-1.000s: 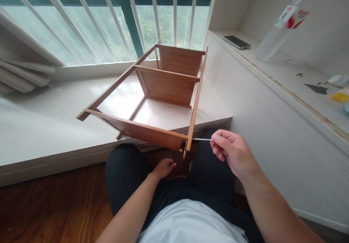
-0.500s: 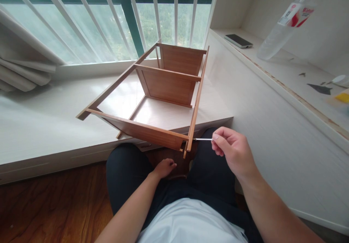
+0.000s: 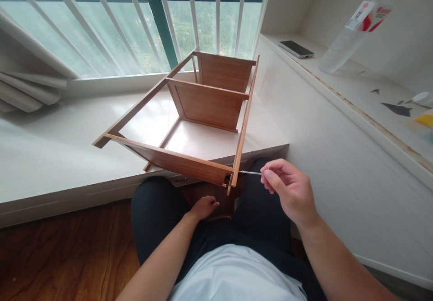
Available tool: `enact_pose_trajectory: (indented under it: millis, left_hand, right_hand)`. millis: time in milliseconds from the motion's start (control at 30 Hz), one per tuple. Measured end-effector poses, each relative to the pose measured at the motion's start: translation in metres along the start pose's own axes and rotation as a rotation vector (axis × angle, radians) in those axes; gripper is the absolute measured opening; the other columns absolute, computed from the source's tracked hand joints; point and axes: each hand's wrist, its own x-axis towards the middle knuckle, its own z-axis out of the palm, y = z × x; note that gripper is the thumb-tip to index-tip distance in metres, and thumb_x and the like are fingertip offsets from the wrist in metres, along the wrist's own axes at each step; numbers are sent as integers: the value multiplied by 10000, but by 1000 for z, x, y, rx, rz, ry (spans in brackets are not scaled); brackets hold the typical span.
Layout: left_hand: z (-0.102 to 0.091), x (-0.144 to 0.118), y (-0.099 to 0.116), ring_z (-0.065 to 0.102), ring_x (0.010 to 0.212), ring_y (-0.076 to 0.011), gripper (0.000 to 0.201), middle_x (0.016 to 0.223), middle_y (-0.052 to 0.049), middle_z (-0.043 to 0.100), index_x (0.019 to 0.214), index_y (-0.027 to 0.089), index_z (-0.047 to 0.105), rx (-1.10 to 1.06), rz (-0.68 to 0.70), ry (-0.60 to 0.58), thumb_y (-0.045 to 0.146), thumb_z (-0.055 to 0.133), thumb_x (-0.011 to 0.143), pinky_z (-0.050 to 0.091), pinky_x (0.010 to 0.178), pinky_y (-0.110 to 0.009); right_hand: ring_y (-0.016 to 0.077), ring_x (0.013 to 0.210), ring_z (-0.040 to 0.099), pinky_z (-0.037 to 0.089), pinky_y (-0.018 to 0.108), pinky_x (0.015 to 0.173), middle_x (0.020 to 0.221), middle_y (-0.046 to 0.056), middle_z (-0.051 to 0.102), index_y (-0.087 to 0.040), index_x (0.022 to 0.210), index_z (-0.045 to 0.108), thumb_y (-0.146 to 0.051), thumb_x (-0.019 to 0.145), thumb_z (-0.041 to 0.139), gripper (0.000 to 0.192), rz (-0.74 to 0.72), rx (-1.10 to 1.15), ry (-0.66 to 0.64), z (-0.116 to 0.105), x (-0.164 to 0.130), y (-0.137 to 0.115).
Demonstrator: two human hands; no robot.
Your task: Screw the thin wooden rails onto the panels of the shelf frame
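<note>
My right hand (image 3: pixel 291 188) pinches a thin silver hex key (image 3: pixel 251 172) between thumb and fingers; most of its short arm is hidden in the grip. The tip of the key meets a small bolt head at the near right corner of a wooden shelf frame (image 3: pixel 206 105). This frame lies on its side, with reddish-brown panels set between long rails. Between my thighs, my left hand (image 3: pixel 204 207) rests loosely curled, apart from the frame, with nothing seen in it.
The frame rests on a white window ledge (image 3: pixel 50 157), its near end jutting over the edge above my knees. On the right-hand shelf (image 3: pixel 341 84) are a phone (image 3: pixel 296 49), a plastic bottle (image 3: pixel 352 35) and a dark flat scrap (image 3: pixel 396 109). A curtain (image 3: pixel 30 75) hangs at left.
My right hand has turned slightly around the hex key, its fingers shifting a little. The key's tip stays at the bolt. The left hand and the frame look the same.
</note>
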Motion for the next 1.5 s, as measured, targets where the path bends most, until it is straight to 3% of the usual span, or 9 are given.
enact_pose_trajectory:
  millis: [167,400,500,633,833,1100,1367,1500]
  left_hand:
    - [0,0,-1,681,881,-225,316,926,-81,743,868,188,729,4,2,3,407,512,942,430,755,-305]
    - [-1,-1,1,682,892,-238,314,931,-91,744,875,181,734,4,16,3,394,511,937,437,760,-316]
    - [-1,-1,1,683,897,-242,320,939,-93,745,881,183,738,6,17,4,401,510,935,442,770,-321]
    - [-1,0,1,684,900,-235,318,938,-88,745,889,184,738,-6,15,-4,402,512,938,446,775,-314]
    - [-2,-1,1,681,882,-225,317,906,-78,743,876,184,738,-23,16,0,400,515,942,446,767,-303]
    - [0,0,0,679,859,-224,318,892,-77,741,874,185,737,-25,5,-5,408,518,933,448,753,-307]
    - [-1,-1,2,675,856,-223,324,891,-78,741,871,181,738,-10,10,-8,402,510,937,443,739,-305]
    - [-1,-1,2,678,875,-228,329,910,-83,743,886,179,742,-8,9,-13,404,507,938,449,756,-308]
  right_hand:
    - [138,643,636,521,218,505,783,30,710,-203,946,729,-345,924,713,145,51,61,14,2,3,-7]
    - [132,534,619,511,219,413,699,19,699,-188,838,694,-347,916,718,178,194,355,10,2,6,-16]
    - [149,579,662,562,244,461,742,33,726,-191,900,719,-317,919,724,127,119,288,29,2,4,-15]
    - [166,703,723,636,301,647,854,36,751,-219,982,752,-225,931,711,66,-74,81,-8,2,0,-11]
    - [169,758,732,633,317,708,898,25,757,-243,1024,765,-85,926,671,208,-328,-132,-21,-4,-2,-3]
    - [200,751,732,633,364,671,886,41,762,-252,1018,771,-84,915,683,216,-365,-123,47,-3,-4,2]
    - [200,799,743,637,363,708,923,41,774,-260,1054,758,-44,909,671,274,-416,-158,8,-5,-2,5]
    - [215,858,751,638,383,755,958,41,788,-274,1077,754,-36,906,661,307,-507,-211,-23,-9,1,6]
